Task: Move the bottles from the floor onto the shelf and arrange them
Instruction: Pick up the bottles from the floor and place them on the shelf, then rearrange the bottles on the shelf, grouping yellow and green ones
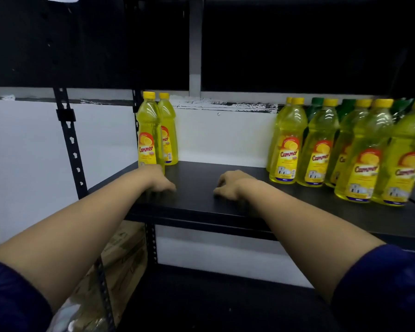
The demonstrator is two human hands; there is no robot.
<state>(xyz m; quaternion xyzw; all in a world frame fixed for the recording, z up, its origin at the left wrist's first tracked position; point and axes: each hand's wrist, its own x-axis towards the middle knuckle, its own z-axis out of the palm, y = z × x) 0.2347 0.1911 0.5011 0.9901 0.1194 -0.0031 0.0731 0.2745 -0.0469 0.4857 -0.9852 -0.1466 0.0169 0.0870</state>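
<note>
Two yellow bottles with yellow caps [149, 133] stand upright at the left end of the black shelf [201, 207], one behind the other. Several more yellow bottles [359, 154] stand in rows at the right end, with green-capped ones [316, 109] behind them. My left hand [159, 182] rests palm down on the shelf just in front of the left pair, fingers curled, holding nothing. My right hand [228, 184] rests the same way on the bare middle of the shelf, left of the right group.
A black perforated upright [69, 140] stands left of the shelf and another [151, 243] runs below its front edge. A cardboard box [122, 257] sits under the shelf at the left. A white wall lies behind, a dark shelf above.
</note>
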